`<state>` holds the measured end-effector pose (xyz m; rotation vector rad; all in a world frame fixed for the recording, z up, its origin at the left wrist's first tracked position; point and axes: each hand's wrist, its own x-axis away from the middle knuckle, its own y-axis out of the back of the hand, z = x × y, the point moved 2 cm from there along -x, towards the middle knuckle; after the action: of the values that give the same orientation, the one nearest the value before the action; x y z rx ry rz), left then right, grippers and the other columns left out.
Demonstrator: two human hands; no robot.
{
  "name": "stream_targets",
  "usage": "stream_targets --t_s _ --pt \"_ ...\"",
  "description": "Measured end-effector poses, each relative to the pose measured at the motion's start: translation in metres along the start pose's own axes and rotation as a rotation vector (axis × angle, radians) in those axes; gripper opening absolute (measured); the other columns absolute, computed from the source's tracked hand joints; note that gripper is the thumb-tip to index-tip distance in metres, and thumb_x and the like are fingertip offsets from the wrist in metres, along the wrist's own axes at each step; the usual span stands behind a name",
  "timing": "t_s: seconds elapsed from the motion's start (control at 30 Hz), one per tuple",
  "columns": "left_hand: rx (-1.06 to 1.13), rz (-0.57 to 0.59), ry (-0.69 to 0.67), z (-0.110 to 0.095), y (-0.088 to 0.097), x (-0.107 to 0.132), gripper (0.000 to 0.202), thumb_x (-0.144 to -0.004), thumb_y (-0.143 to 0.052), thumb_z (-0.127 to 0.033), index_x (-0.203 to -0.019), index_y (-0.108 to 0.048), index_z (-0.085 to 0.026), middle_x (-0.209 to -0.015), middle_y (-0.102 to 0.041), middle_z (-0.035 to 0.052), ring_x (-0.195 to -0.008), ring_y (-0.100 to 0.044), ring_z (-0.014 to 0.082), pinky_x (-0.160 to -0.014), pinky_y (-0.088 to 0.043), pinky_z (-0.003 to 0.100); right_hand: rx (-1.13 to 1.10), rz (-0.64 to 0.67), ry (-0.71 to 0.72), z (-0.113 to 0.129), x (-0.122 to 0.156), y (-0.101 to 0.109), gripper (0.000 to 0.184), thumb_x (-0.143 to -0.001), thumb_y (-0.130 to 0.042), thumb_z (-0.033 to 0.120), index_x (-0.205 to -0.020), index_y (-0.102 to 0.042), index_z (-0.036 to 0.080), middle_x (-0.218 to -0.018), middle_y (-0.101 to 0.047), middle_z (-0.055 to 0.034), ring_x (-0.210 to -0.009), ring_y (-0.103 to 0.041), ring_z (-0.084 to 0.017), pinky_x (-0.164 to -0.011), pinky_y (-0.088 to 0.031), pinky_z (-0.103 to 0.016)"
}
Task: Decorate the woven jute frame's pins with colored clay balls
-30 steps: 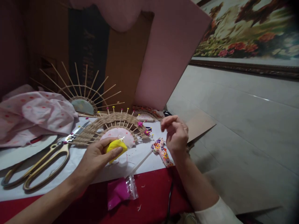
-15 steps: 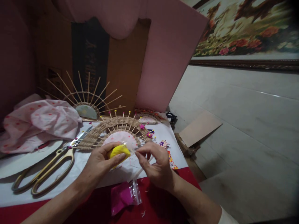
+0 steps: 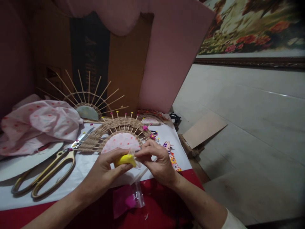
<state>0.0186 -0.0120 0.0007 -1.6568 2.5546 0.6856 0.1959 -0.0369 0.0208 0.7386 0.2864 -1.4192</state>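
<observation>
My left hand (image 3: 109, 167) grips a small clear bag of yellow modelling clay (image 3: 125, 160) between thumb and fingers. My right hand (image 3: 158, 160) pinches the clear plastic at the bag's right end, with fingertips close to the clay. Just behind both hands stands a woven half-round fan-shaped piece (image 3: 119, 124) with a pink dotted centre and sticks tipped in yellow and pink. A pink star and a pink flower sit at its right side. Below the hands, a clear bag of magenta clay (image 3: 124, 202) lies on the red cloth.
Large scissors (image 3: 54, 168) lie at left beside a white curved board (image 3: 28, 162) and crumpled dotted fabric (image 3: 40, 122). A second frame with bare sticks (image 3: 89, 95) leans at the back. A dotted giraffe-like cutout (image 3: 172, 157) rests near the table's right edge.
My right hand has shifted slightly left and up, nearer the yellow clay. The clay bag has turned a little in my left hand, and the view has tilted slightly.
</observation>
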Motion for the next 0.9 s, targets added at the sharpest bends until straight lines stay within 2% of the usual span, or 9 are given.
stream_targets --t_s 0.13,0.3,0.4,0.53,0.73,0.8,0.9 --pt "-0.028 0.025 0.038 -0.001 -0.001 -0.001 0.023 -0.077 -0.065 -0.031 -0.098 -0.070 -0.022 -0.094 -0.073 0.0004 -0.083 -0.064 0.0184 -0.076 -0.047 0.024 0.045 0.031 0.000 -0.005 0.000 0.000 0.010 -0.077 -0.067 0.015 -0.083 -0.073 0.020 -0.072 -0.053 -0.0007 -0.064 -0.049 -0.011 -0.055 -0.041 -0.023" --pt "0.019 0.048 0.120 0.002 -0.002 -0.002 0.026 -0.077 -0.066 -0.037 -0.097 -0.070 -0.021 -0.088 -0.073 0.0005 -0.078 -0.063 0.0182 -0.069 -0.047 0.023 0.369 0.029 0.159 -0.008 0.004 0.003 0.015 -0.080 -0.064 0.016 -0.091 -0.073 0.018 -0.072 -0.055 -0.0028 -0.064 -0.050 -0.012 -0.057 -0.040 -0.026" --pt "0.035 0.063 0.139 0.004 -0.002 0.000 0.027 -0.076 -0.066 -0.039 -0.095 -0.071 -0.021 -0.088 -0.072 0.0011 -0.077 -0.063 0.0185 -0.068 -0.047 0.023 0.334 0.061 0.207 -0.009 0.004 0.004 0.018 -0.081 -0.061 0.015 -0.094 -0.073 0.020 -0.075 -0.054 -0.0029 -0.067 -0.051 -0.012 -0.059 -0.041 -0.026" --pt "0.024 0.067 0.139 0.003 -0.002 -0.002 0.028 -0.075 -0.067 -0.040 -0.095 -0.071 -0.020 -0.089 -0.072 0.0018 -0.079 -0.062 0.0193 -0.069 -0.046 0.024 0.163 0.104 0.155 -0.010 0.001 0.005 0.016 -0.082 -0.060 0.017 -0.091 -0.073 0.022 -0.075 -0.052 -0.0013 -0.068 -0.052 -0.011 -0.059 -0.044 -0.024" --pt "0.056 0.060 0.162 0.000 -0.001 -0.005 0.026 -0.073 -0.068 -0.038 -0.093 -0.071 -0.020 -0.086 -0.072 0.0011 -0.077 -0.062 0.0184 -0.068 -0.046 0.023 0.467 0.163 0.113 -0.008 0.000 0.006 0.012 -0.082 -0.061 0.020 -0.087 -0.072 0.016 -0.080 -0.059 -0.0059 -0.074 -0.054 -0.015 -0.065 -0.043 -0.029" --pt "0.075 0.069 0.170 0.001 -0.002 -0.004 0.026 -0.073 -0.068 -0.038 -0.093 -0.071 -0.020 -0.086 -0.072 0.0011 -0.077 -0.062 0.0183 -0.068 -0.046 0.023 0.406 0.155 0.080 -0.009 0.000 0.005 0.011 -0.081 -0.063 0.018 -0.085 -0.072 0.016 -0.077 -0.059 -0.0047 -0.070 -0.053 -0.014 -0.062 -0.042 -0.027" --pt "0.111 0.087 0.178 0.005 -0.003 -0.003 0.027 -0.074 -0.068 -0.038 -0.093 -0.070 -0.020 -0.086 -0.071 0.0013 -0.077 -0.061 0.0184 -0.067 -0.046 0.023 0.191 0.112 -0.011 -0.012 0.000 0.001 0.012 -0.076 -0.069 0.015 -0.086 -0.074 0.017 -0.070 -0.056 -0.0012 -0.063 -0.050 -0.011 -0.057 -0.041 -0.024"
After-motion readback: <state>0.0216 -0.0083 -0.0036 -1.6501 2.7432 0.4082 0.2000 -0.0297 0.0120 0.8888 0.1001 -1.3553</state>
